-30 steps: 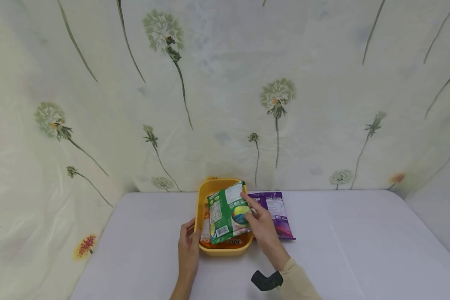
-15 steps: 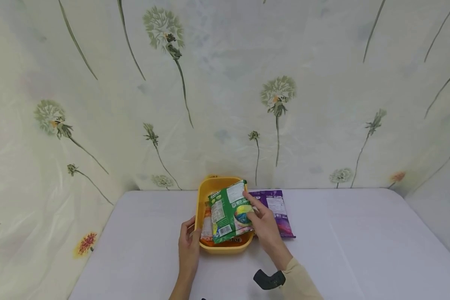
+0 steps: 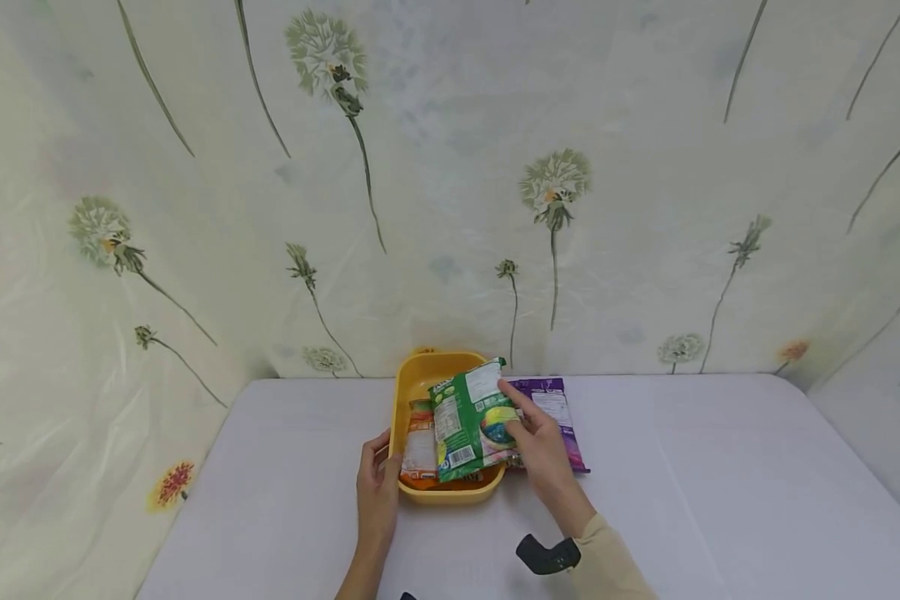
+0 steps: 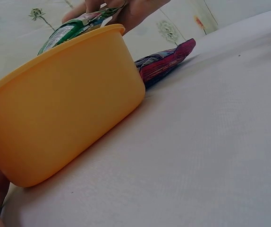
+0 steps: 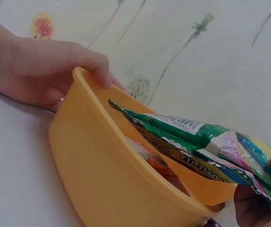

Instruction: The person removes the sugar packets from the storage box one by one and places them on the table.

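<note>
My left hand grips the left wall of a yellow plastic tub, thumb hooked over the rim in the right wrist view and fingers outside. With my right hand I pinch the right edge of a green snack packet, thumb on its upper face. The packet is tilted over the tub's mouth and its right side overlaps the right rim. Inside the tub lies an orange packet, partly hidden beneath the green one. The right wrist view shows the green packet's barcode end above the tub's opening.
A purple packet lies on the white-covered table right beside the tub, partly hidden by my right hand. Behind the table hangs a dandelion-patterned sheet. A black strap piece is at my right wrist.
My right hand has shifted to the right with the green packet, uncovering more of the orange packet. The left hand keeps its grip and the tub stays in place.
</note>
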Demonstrator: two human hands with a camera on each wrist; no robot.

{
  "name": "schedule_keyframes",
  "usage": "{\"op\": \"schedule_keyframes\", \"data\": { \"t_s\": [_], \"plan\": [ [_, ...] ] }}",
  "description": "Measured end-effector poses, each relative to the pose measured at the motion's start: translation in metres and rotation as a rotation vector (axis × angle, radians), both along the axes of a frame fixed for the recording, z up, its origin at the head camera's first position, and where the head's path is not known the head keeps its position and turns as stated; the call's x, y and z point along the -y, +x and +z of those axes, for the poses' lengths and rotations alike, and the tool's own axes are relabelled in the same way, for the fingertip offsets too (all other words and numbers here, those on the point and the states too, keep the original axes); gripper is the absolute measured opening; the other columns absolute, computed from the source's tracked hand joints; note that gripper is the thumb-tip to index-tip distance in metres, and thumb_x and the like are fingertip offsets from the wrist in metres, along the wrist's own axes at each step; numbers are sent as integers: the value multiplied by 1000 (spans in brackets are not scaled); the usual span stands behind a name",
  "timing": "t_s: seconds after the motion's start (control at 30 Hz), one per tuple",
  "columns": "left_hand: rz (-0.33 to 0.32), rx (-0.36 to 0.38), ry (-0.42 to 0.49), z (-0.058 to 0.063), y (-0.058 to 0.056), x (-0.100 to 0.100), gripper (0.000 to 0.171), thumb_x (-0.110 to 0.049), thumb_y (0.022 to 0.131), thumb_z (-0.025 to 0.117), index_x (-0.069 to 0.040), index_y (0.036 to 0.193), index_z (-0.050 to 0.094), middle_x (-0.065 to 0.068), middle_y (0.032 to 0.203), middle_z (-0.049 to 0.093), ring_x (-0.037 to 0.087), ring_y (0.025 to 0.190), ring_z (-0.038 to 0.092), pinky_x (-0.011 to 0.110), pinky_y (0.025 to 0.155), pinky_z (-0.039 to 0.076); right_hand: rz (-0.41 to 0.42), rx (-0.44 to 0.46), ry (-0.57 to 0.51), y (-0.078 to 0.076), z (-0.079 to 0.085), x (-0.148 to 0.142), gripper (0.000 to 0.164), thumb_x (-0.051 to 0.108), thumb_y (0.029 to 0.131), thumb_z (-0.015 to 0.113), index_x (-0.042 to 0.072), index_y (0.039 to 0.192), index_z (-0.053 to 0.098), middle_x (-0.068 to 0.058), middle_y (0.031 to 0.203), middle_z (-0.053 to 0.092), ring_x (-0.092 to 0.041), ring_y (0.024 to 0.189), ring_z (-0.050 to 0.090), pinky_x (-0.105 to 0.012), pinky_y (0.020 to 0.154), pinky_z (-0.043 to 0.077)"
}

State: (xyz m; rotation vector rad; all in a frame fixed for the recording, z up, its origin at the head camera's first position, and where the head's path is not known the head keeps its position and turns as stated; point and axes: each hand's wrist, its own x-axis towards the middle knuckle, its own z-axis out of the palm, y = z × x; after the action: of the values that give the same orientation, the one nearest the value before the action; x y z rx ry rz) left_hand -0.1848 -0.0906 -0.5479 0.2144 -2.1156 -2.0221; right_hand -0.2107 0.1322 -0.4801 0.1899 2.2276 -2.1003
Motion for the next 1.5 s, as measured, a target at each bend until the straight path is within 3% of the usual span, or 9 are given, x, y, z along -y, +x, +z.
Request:
{"op": "schedule_keyframes", "data": {
  "t_s": [0.17,0.43,0.57,0.8,1.07,1.17,1.27,1.4,1.5],
  "plan": [
    [17,-22,-23,-8,-3,-1,34,-12,96,50,-15,130,48,0,138,49,18,125,50,7,90,42,-8,-15,0,-1,-3,-3,53,8,93,46,42,133,49,6,150,35,-23,122,50,-27,94,50],
    [27,-19,-32,-7,-2,-1,33,-13,95,50,-21,128,49,-4,135,51,15,123,51,9,90,44,-19,-6,-35,-1,-6,-8,52,8,93,47,41,133,50,5,150,36,-24,120,51,-28,93,51],
    [17,-15,-28,-7,-2,-1,34,-14,96,50,-21,129,49,-3,136,50,16,123,51,10,91,44,-22,-11,-21,-1,-5,-10,53,8,93,46,40,134,50,6,150,36,-23,120,50,-25,93,50],
    [27,1,-38,-8,-3,0,34,-14,96,50,-20,129,49,-3,136,51,15,124,51,11,92,44,-27,17,-5,0,-6,-12,52,10,94,46,44,133,48,9,151,34,-22,125,48,-33,99,48],
    [28,9,-40,-10,-3,-1,33,-15,96,50,-20,129,48,-2,137,50,16,125,50,16,96,45,-30,-6,-13,-2,-9,-13,52,10,94,46,44,133,49,11,150,35,-19,126,47,-30,99,47],
    [23,28,-31,-6,-2,-1,35,-14,96,50,-18,131,48,0,138,50,18,125,50,24,99,46,-28,-4,-11,-2,-10,-16,53,9,93,45,43,134,48,13,151,33,-17,130,43,-32,104,44],
    [14,29,-39,6,3,-2,36,-11,96,50,-14,131,47,3,138,50,20,125,50,27,99,46,-23,-9,-23,-3,-9,-18,55,7,93,44,41,135,47,14,152,30,-14,134,38,-30,106,41],
    [9,16,-61,22,9,-4,36,-8,95,49,-9,131,46,5,138,49,21,125,50,14,94,45,-22,-7,-52,-5,-7,-20,54,6,94,43,39,136,47,8,153,29,-19,130,43,-26,98,48],
    [9,12,-59,25,10,-5,36,-8,95,48,-8,131,47,5,138,49,21,125,50,7,90,42,-28,0,-63,-5,-7,-22,54,7,94,43,40,136,47,6,153,30,-22,126,47,-24,91,52]
  ]
}}
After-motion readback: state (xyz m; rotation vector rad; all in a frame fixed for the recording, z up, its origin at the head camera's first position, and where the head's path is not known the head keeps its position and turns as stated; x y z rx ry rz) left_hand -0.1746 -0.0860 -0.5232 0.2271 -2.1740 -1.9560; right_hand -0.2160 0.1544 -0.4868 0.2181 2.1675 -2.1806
